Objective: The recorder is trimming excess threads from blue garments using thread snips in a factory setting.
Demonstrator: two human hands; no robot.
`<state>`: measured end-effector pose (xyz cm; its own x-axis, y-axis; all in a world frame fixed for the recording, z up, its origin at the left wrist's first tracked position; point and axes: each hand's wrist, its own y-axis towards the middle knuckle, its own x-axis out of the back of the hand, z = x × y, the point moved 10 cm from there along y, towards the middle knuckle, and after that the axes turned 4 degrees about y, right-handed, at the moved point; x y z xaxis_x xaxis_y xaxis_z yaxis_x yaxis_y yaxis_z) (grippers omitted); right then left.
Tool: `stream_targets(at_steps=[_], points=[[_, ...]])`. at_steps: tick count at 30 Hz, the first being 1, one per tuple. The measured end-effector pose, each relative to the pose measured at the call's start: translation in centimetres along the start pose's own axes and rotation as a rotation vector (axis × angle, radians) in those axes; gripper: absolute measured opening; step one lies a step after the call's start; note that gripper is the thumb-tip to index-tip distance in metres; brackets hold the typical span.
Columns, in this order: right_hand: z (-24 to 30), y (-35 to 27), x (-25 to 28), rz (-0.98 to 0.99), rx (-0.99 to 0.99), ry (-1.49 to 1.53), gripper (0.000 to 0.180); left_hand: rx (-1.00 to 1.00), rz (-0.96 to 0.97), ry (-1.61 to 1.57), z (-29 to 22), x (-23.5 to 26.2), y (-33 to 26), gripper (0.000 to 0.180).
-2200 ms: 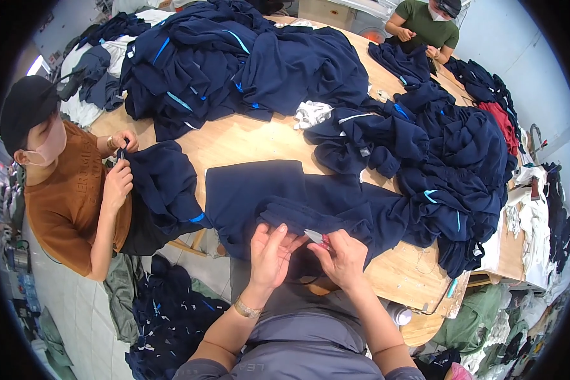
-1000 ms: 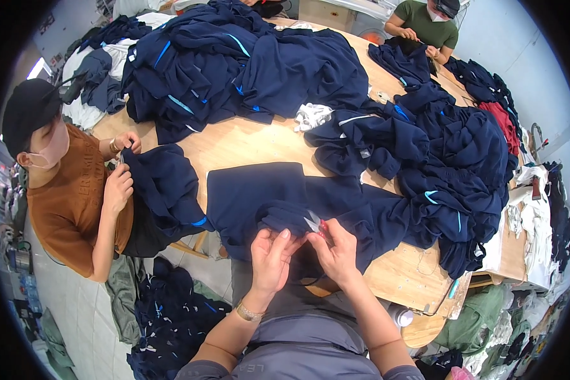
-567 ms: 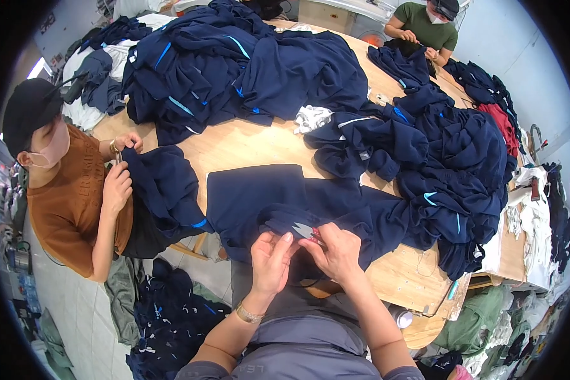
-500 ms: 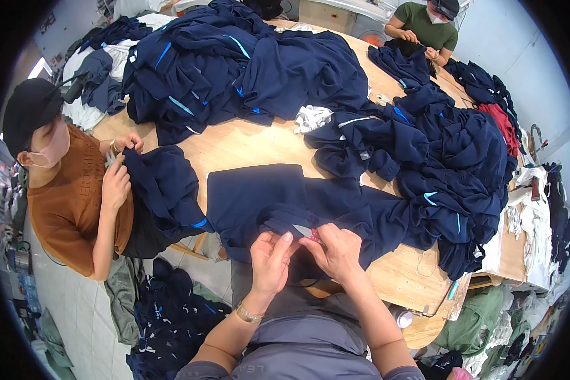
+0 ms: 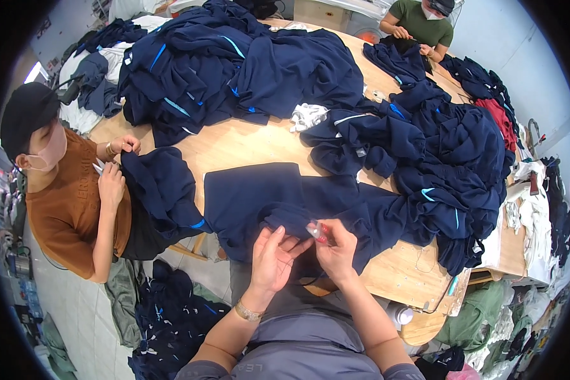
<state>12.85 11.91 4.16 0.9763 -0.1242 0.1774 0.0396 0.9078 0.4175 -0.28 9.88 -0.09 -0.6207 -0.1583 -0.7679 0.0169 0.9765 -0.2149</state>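
Small metal snips with red handles point(image 5: 322, 236) had tipped up and blurred since half a second earlier, when their blades reached toward the left hand point(image 5: 270, 258), whose fingers had since spread. Wrapped closely round the handles was the right hand point(image 5: 337, 252), thumb foremost, probably for fine steering. Facing it, the left hand was cupped half open; whether it pinched any cloth could not be told. Just beyond both hands lay bunched folds of a dark navy fabric garment point(image 5: 247, 190), apparently gathered to keep an edge within reach. Farther out, a pale wooden tabletop point(image 5: 253, 140) showed, bounded by a tall navy heap point(image 5: 183, 69); another navy heap point(image 5: 462, 158) limited room rightward. Nearer the right wrist, wood ran to the table's edge.
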Motion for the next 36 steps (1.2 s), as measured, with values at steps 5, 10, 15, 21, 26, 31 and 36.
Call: stream_targets(at_steps=[5,10,15,21,26,31,36], points=[[-2.7,-0.2,1.9,-0.170,-0.342,0.365,0.008,0.052,-0.035,-0.097,0.1,0.2,0.2,0.017],[-1.3,-0.3,0.1,-0.023,-0.244,0.224,0.017,0.161,-0.053,-0.211,1.9,0.6,0.2,0.009],[0.7,0.4,-1.5,0.148,-0.048,0.033,0.021,0.156,-0.001,0.013,1.7,-0.3,0.3,0.008],[-3.5,0.5,2.3,-0.227,-0.310,0.330,0.009,0.141,-0.054,-0.114,1.3,-0.5,0.3,0.010],[-1.7,0.0,1.0,-0.051,-0.209,0.231,0.008,0.215,-0.081,-0.276,3.3,1.5,0.4,0.012],[0.7,-0.1,-1.6,0.209,0.018,-0.028,0.017,0.197,0.061,-0.177,2.8,-0.1,0.5,0.016],[-1.9,0.2,1.5,-0.169,-0.258,0.200,0.007,0.185,-0.107,-0.182,2.0,-0.3,0.4,0.015]])
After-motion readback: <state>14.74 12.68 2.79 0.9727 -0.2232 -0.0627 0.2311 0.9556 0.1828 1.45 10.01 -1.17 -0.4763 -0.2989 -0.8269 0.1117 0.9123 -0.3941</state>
